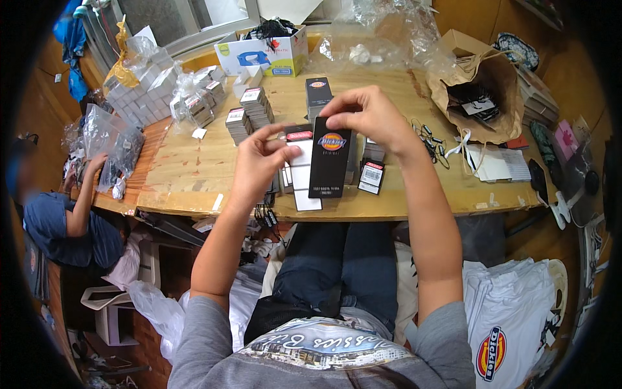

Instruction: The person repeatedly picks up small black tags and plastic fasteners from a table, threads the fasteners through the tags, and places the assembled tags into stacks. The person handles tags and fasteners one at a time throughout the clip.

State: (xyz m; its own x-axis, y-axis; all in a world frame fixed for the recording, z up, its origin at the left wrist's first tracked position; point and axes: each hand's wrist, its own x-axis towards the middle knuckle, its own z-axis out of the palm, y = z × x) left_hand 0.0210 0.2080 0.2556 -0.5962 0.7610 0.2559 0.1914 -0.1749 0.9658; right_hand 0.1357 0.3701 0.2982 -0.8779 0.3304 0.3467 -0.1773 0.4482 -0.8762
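My right hand (366, 113) pinches the top edge of a long black hang tag (329, 168) with a coloured logo, held up over the table's front part. My left hand (259, 159) is beside it, thumb on the face of a white tag with a red band (302, 175) and fingers at its left edge. The black tag's left edge adjoins this white tag. A small black-and-white barcode tag (371, 177) lies just right of the black tag. Behind my right hand stands a stack of black tags (318, 91). More tags behind my hands are partly hidden.
Small tag stacks (256, 107) stand left of centre, near piled white boxes (146, 91) and a carton (262, 55) of black cords. Right are loose black strings (431, 139) and a brown paper bag (476, 91). Another person (71, 220) works at left. White garments (505, 318) lie below.
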